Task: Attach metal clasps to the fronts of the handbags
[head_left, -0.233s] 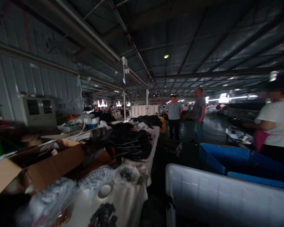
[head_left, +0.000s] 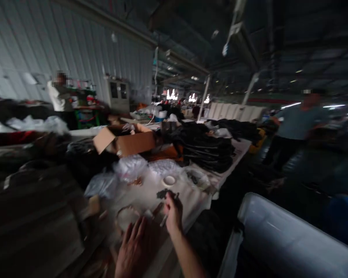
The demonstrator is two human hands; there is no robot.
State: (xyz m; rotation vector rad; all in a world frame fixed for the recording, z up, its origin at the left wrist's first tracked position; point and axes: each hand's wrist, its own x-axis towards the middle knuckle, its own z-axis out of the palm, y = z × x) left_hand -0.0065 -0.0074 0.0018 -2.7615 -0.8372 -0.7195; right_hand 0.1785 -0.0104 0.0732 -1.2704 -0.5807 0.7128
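Observation:
My left hand (head_left: 133, 247) lies with its fingers stretched out on the pale-covered table (head_left: 188, 200), just below a thin ring-shaped loop (head_left: 129, 216). Curled fingers make my right hand (head_left: 174, 212) closed, beside a heap of small dark parts (head_left: 163, 193). Blur hides what its fingers grip, if anything. Between the hands are small pale and brown pieces too smeared to name. Behind them sit a round white ring-like item (head_left: 169, 180), an open plastic bag with dark bits (head_left: 194, 177) and a few copper-coloured pieces (head_left: 135, 181).
An open cardboard box (head_left: 136, 143) and stacked black fabric-like pieces (head_left: 208, 146) occupy the table's far part. Clear plastic bags (head_left: 130, 168) lie nearer. A large white bin (head_left: 290, 235) stands at the right. One person (head_left: 295, 123) stands beyond it, another (head_left: 59, 96) far left.
The view has swung left and down. Both my hands have come into sight over the table, the right one at the dark heap. A person at the far left now shows.

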